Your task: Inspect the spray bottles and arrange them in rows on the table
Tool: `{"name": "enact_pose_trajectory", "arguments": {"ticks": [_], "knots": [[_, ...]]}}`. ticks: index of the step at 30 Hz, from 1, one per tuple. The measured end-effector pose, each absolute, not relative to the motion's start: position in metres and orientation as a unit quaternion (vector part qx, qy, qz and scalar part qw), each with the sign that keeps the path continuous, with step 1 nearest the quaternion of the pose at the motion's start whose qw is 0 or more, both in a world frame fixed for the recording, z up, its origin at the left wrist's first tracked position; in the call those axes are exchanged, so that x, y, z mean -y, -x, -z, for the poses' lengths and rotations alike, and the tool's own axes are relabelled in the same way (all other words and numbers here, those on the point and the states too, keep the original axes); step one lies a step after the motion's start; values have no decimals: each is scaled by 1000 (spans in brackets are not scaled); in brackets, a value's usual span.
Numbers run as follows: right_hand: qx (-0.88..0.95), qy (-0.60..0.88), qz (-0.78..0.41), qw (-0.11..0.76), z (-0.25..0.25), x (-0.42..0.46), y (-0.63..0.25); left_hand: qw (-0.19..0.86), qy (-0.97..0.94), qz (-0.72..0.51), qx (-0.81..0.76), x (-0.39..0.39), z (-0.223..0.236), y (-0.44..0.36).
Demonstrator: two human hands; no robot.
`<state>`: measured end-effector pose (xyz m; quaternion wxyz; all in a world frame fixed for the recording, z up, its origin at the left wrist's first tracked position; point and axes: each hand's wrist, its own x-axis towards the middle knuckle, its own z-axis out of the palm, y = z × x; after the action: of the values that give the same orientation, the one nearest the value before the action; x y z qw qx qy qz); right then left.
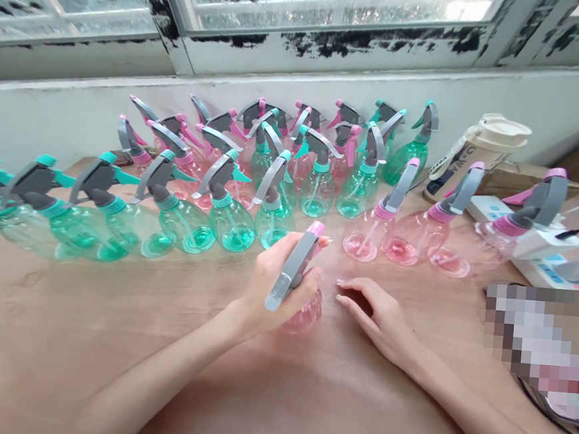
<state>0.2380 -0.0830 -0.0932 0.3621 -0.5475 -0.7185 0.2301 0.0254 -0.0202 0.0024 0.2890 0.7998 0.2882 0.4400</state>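
A pink see-through spray bottle (304, 315) with a grey and pink trigger head stands on the wooden table in front of me. My left hand (274, 279) is wrapped round it just below the trigger head, hiding its neck. To the right of that bottle, my right hand (379, 314) rests near the tabletop, thumb and fingers apart, with nothing between them. Beyond my right hand stand three pink spray bottles, the nearest being a pink bottle (366, 233). Just behind my left hand is a green spray bottle (275, 219).
Green spray bottles (233, 222) line the left, with several pink and green ones behind. A cream-lidded cup (480, 152) stands at the back right, beside white power strips (536, 266) with cables. A blurred-out object (540, 344) lies at right. A window (336, 10) is behind.
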Motion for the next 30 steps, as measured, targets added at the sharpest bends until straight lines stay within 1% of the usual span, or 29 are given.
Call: {"name": "enact_pose_trajectory", "arguments": {"ticks": [5, 14, 18, 30], "knots": [[756, 530, -177, 340, 99, 84, -238, 293, -804, -448, -259, 11, 1, -24], [795, 533, -118, 266, 96, 89, -230, 281, -810, -452, -245, 11, 9, -22], [806, 526, -114, 246, 96, 86, -233, 281, -812, -442, -259, 12, 8, -23], [822, 513, -109, 224, 94, 86, -236, 280, -801, -443, -288, 16, 1, -26]]}}
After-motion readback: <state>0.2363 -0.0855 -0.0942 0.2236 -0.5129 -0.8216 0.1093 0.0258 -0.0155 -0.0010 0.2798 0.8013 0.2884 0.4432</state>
